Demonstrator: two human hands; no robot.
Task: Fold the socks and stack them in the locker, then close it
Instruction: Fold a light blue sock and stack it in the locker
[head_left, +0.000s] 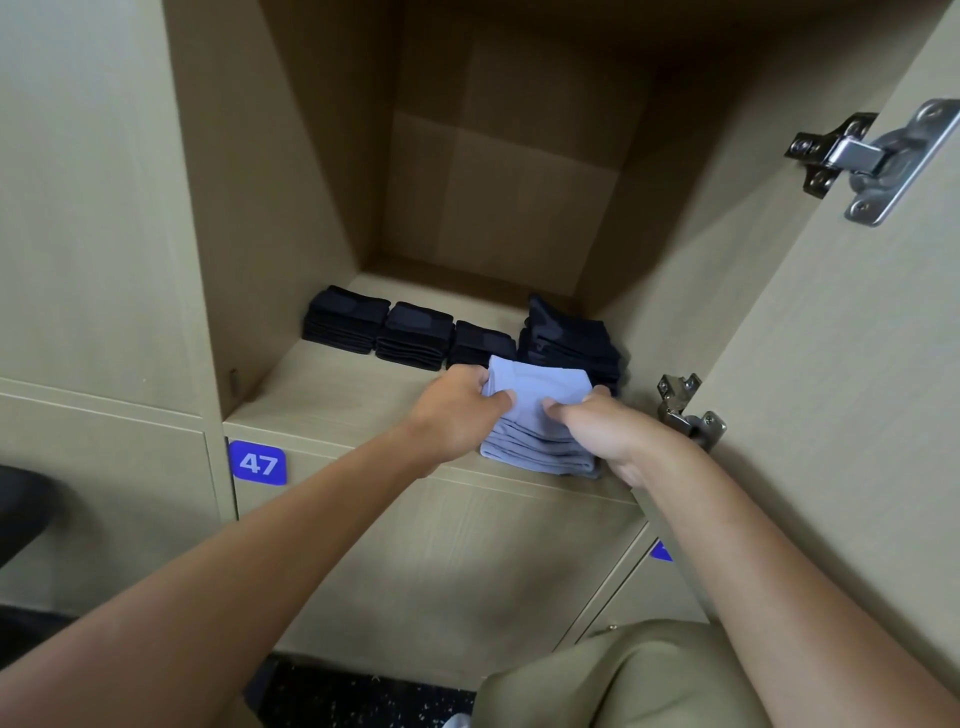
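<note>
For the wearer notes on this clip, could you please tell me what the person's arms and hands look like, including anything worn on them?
Both forearms are bare as far as the head view shows: no sleeves reach into the frame. The left hand and right hand are ungloved, and no watch, ring, bracelet or marking shows on either. The nails look short and unpainted. Olive-khaki clothing appears at the bottom edge of the frame.

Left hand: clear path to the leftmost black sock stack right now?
Probably yes, once freed. The left hand is gripping the blue socks; bare shelf lies between it and the leftmost black stack, nothing blocking.
</note>
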